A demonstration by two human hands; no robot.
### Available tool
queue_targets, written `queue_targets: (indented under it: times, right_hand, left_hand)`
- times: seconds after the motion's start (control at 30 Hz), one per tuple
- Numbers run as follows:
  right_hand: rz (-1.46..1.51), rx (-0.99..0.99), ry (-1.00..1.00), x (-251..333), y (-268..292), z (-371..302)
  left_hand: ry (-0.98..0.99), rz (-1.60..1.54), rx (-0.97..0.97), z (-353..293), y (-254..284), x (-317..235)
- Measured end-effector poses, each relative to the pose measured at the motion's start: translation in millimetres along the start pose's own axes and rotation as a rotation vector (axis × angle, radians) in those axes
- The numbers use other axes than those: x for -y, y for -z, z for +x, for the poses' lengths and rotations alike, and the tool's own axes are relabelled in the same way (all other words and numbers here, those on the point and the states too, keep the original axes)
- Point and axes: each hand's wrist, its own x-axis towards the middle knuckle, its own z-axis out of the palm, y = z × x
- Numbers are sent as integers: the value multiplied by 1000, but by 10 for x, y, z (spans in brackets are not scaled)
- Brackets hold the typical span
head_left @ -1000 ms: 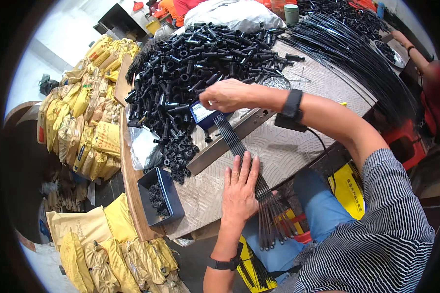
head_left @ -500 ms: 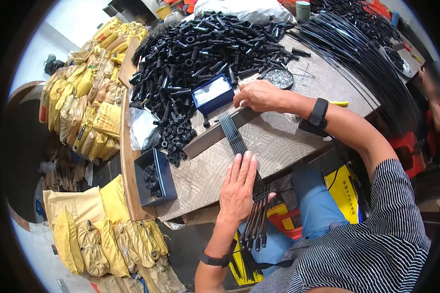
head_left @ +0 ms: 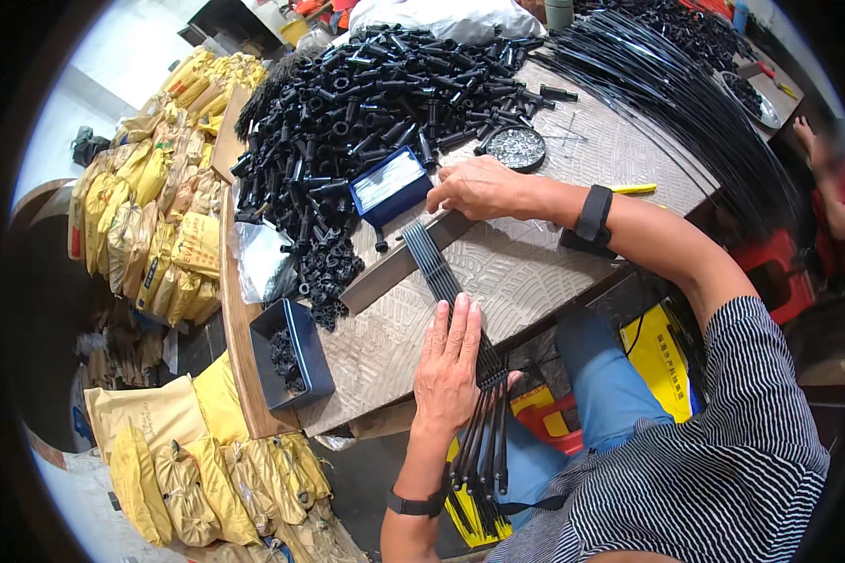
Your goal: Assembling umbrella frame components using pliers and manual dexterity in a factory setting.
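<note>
My left hand [head_left: 447,377] lies with straight fingers across a flat row of thin black rods [head_left: 429,259], its thumb showing at their other side. The rods' upper ends rest over a brown wooden bar [head_left: 385,279]; their lower ends hang past the table edge above my lap. At the bar's right end, my right hand [head_left: 477,188] is closed with fingertips together, beside a blue box [head_left: 355,203] of thin, pale pieces. Whatever its fingers hold is hidden.
A heap of black tubular parts [head_left: 347,113] covers the table's back left. A round dish [head_left: 516,148] of small metal pieces and long black rods [head_left: 648,84] lie right of it. A dark blue bin [head_left: 312,361] stands at the left edge. Yellow sacks [head_left: 150,216] are stacked beyond; a person [head_left: 840,197] sits far right.
The view has shifted slightly, so the table appears a little further left. Both hands keep nearly the same places, the left on the rods and the right by the bar's end.
</note>
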Motion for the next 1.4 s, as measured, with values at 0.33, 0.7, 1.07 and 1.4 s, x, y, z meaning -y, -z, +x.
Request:
queue_targets:
  times: [0.33,0.7,1.07,1.4]
  right_hand:
    - [-101,-29,117,30,-88,122]
    - [-112,9,151,115,-13,208]
    - [78,21,138,123,-92,238]
    - [-22,165,-22,104,43,252]
  left_hand:
    - [-4,24,-20,-21,-20,21]
    - [0,-25,-64,-38,-20,22]
    - [8,-20,-124,-62,-31,34]
    - [-27,-18,-143,-63,-33,89]
